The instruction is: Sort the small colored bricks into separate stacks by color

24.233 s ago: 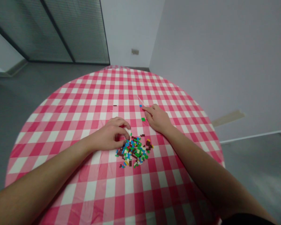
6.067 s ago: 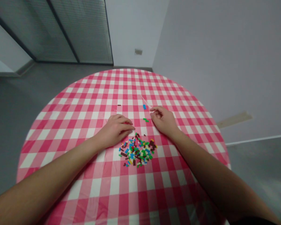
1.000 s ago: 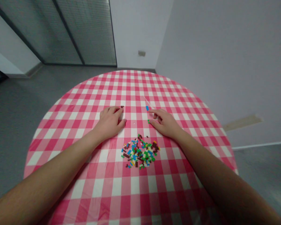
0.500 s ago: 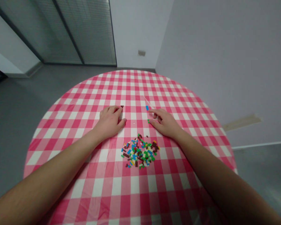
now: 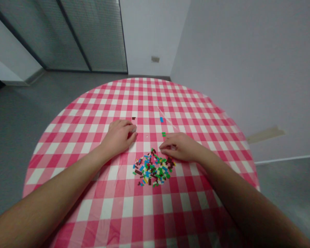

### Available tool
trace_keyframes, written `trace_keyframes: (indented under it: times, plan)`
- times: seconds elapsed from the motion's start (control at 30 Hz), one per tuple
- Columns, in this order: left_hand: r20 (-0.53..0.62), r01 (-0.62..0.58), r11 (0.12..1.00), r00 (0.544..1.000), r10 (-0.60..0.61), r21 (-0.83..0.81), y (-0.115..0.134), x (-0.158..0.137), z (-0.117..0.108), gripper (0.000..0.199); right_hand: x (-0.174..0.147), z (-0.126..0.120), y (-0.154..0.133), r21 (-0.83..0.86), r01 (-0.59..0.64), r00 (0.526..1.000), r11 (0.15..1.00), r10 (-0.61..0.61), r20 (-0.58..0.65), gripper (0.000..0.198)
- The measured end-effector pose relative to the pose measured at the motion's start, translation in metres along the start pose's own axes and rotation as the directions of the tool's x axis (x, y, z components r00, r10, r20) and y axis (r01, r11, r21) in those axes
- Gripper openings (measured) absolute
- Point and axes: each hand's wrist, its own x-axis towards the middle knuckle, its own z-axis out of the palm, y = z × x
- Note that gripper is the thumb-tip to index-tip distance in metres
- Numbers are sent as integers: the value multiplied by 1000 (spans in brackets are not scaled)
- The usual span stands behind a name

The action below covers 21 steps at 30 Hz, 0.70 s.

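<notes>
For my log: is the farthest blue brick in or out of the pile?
Out: the blue toy brick lies beyond the brick pile, checked tablecloth showing between.

Round table under pink-and-white checked tablecloth. Directly on it: loose multicolour toy-brick pile mid-table; farther out, brown piece left, blue brick right, green piece nearer than blue.

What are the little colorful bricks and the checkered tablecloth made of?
The little bricks look like hard plastic: solid, bright colors and crisp, blocky edges. They're too small to judge how shiny.

The checkered tablecloth may be thin plastic or coated cloth, slightly shiny: it shows a soft sheen and creases. I can't tell which.
</notes>
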Motion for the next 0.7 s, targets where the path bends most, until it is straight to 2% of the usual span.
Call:
trace_keyframes:
  times: [0.1,0.23,0.4,0.7]
  plan:
    - [-23,-44,999,999,44,-22,-2,0,0,25,2,0,-3,-53,9,998,999,-5,62,17]
    - [-52,-61,997,997,59,-39,-3,0,2,24,3,1,-2,-34,-17,998,999,19,66,17]
    - [-64,-86,994,995,82,-62,0,-1,3,23,6,6,-3,-22,-57,998,998,58,18,20]
    - [-45,-77,994,996,73,-82,1,0,3,25,5,12,8,-86,-63,994,994,55,-93,21]
